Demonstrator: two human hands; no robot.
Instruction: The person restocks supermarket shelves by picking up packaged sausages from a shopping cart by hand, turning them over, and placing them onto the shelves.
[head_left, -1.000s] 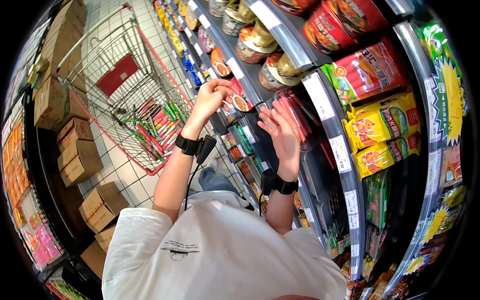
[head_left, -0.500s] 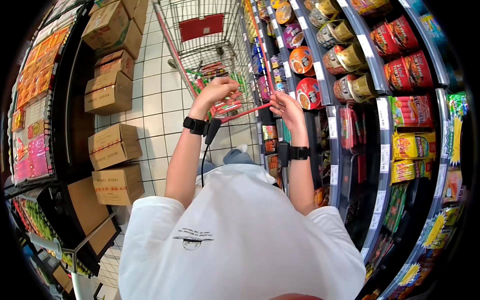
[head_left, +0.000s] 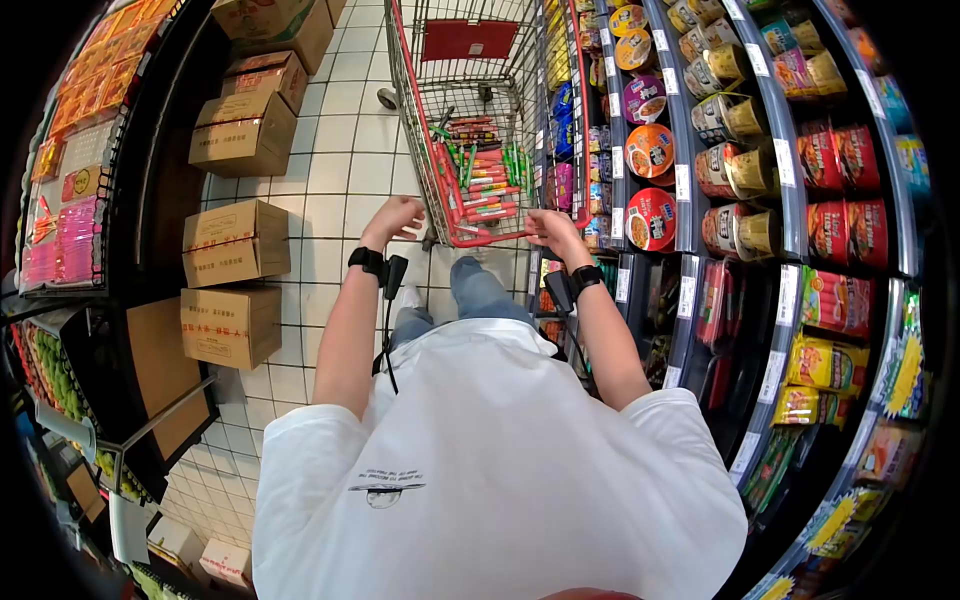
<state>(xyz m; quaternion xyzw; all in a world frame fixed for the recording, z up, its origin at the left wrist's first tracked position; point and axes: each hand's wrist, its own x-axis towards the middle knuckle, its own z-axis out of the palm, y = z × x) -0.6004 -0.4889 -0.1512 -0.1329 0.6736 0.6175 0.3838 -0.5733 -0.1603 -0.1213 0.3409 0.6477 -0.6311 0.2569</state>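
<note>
In the head view, a wire shopping cart (head_left: pixel 408 110) with a red handle (head_left: pixel 490 239) stands just ahead of me. Slim stick-shaped packs (head_left: pixel 488 185), red, orange and green, lie at its bottom. My left hand (head_left: pixel 398 218) is beside the cart's near left corner, apart from the handle, fingers loosely bent and holding nothing. At the handle's right end is my right hand (head_left: pixel 554 231), its fingers closed around the bar. Dark bands with small black devices are strapped to both wrists.
Cardboard boxes (head_left: pixel 236 240) line the tiled floor (head_left: pixel 345 150) on the left, beside a display rack (head_left: pixel 75 150). Close on the right, shelves hold instant noodle bowls (head_left: pixel 650 150), cups (head_left: pixel 735 170) and red packets (head_left: pixel 845 232). A yellow bag (head_left: pixel 828 364) sits lower.
My left hand has moved from over the cart's near end to its left side. The cart and its packs show more fully as the view shifts. My right hand stays by the handle's end.
</note>
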